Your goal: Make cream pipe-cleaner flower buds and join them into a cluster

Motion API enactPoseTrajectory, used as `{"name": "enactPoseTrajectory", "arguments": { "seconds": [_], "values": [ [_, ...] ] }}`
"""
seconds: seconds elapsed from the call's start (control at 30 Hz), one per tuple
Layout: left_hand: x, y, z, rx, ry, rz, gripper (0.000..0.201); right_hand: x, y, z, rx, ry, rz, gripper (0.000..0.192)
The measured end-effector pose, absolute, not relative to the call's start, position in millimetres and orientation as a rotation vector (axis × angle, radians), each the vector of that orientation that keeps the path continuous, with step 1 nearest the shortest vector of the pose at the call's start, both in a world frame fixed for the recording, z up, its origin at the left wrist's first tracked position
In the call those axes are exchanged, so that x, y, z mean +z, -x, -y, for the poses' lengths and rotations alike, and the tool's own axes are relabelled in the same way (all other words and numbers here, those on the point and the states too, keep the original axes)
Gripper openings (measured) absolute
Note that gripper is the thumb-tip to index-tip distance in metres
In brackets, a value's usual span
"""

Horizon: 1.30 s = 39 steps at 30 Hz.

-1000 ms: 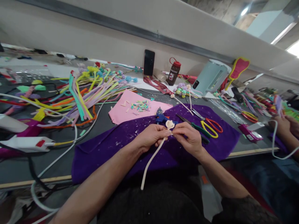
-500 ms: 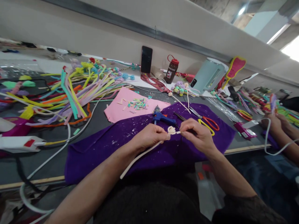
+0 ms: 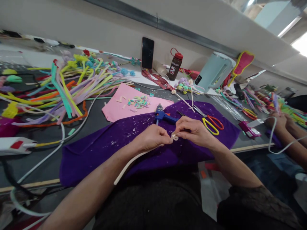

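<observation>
Cream-coloured and fuzzy, a pipe cleaner (image 3: 134, 159) is pinched between both hands at the centre of the frame. The left hand (image 3: 151, 139) is curled closed around the stem, thumb and forefinger pressed together near its upper end. The right hand (image 3: 193, 131) meets it fingertip to fingertip, thumb and forefinger closed on the small coiled loop at the stem's tip, which peeks out just below the fingers. The rest of the stem runs down and left from the left hand, a soft, slightly flattened strip that ends below the forearm in the lower middle of the frame.

Beneath the hands lies a purple cloth (image 3: 96, 153), velvety and flecked with pale crumbs. Just above the hands a blue glue gun (image 3: 164, 117) rests on it. To the right are scissors (image 3: 212, 123) with one yellow and one red handle. A pink sheet (image 3: 115, 110) with small pastel snippets sits in the upper middle, and a loose heap of bright pipe cleaners (image 3: 72, 86) fills the upper left. At the right edge, another person's hands (image 3: 279, 123) hold a white cord.
</observation>
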State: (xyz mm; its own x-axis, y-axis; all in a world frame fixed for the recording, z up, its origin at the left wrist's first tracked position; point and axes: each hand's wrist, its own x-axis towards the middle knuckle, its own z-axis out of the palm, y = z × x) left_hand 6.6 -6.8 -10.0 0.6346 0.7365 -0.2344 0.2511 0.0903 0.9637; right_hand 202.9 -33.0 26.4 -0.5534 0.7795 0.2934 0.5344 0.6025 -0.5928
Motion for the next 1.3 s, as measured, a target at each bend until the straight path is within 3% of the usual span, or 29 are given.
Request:
{"name": "enactPoseTrajectory", "arguments": {
  "seconds": [1.3],
  "values": [
    [-12.5, -6.7, 6.7, 0.447, -1.516, -0.845, 0.015, 40.5, -196.8, 31.8, 0.251, 1.132, 2.72, 0.015]
  ]
}}
